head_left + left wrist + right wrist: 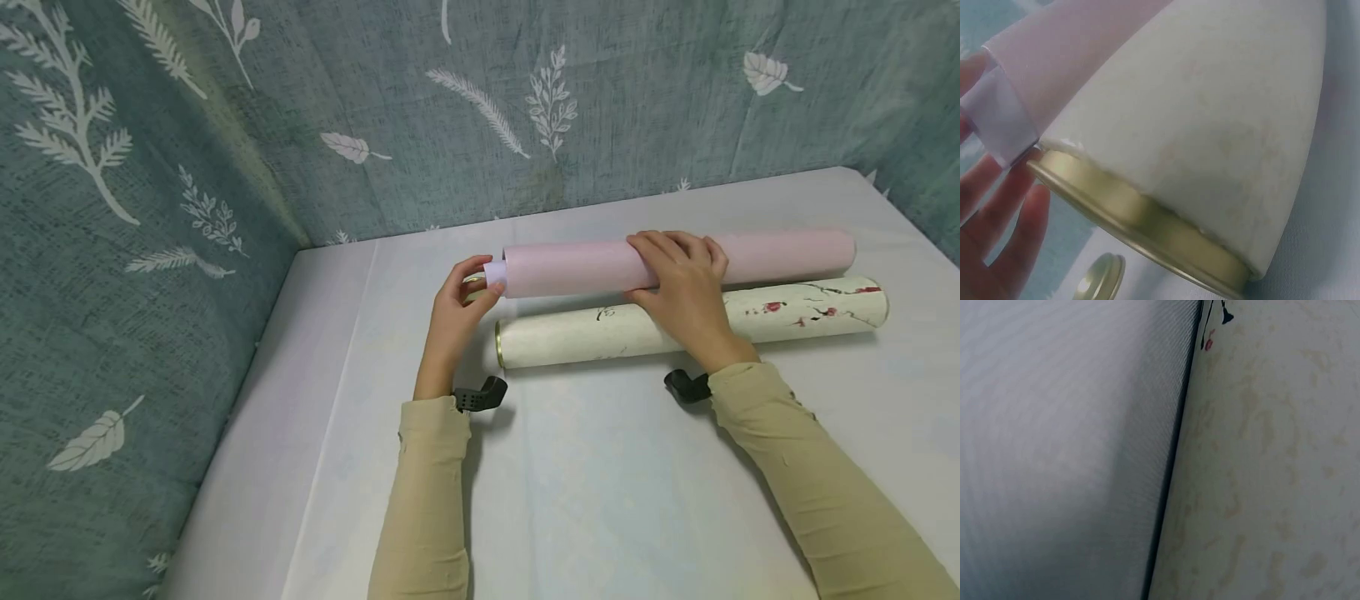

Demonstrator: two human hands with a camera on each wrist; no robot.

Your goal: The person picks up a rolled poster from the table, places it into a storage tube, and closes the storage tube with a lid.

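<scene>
Pink roll [675, 260]: head view, rolled paper lying lengthwise on the table [600, 483], just behind the cream tube [795, 312] and touching it along its side.
White inner sheet [495, 275]: sticks out of the pink roll's left end.
Cream tube, head view: long cardboard tube w/ red blossom print, gold rim at its left end, directly in front of the pink roll.
Right hand [678, 283]: fingers curled over the top of the pink roll near its middle, gripping it; wrist passes over the cream tube.
Left hand [459, 312]: at the pink roll's left end, thumb and fingertips pinching the white inner sheet.
Sleeves: beige, both arms; black wrist-cam mounts beside each wrist.
Backdrop [150, 167]: teal leaf-print cloth, behind and left of the pink roll.
Left wrist view: cream tube [1210, 125] fills the frame, gold rim [1141, 219] at its open end; pink roll [1066, 56] behind it w/ the white inner sheet [997, 112] poking out; left hand's fingers [997, 225] beside that sheet; small gold lid [1100, 278] lies on the table below the tube's rim.
Right wrist view: v. close; cream tube [1272, 475] w/ faint mottling and a bit of dark and red print on the right side, grey table [1054, 456] left of it; right hand not seen here.
</scene>
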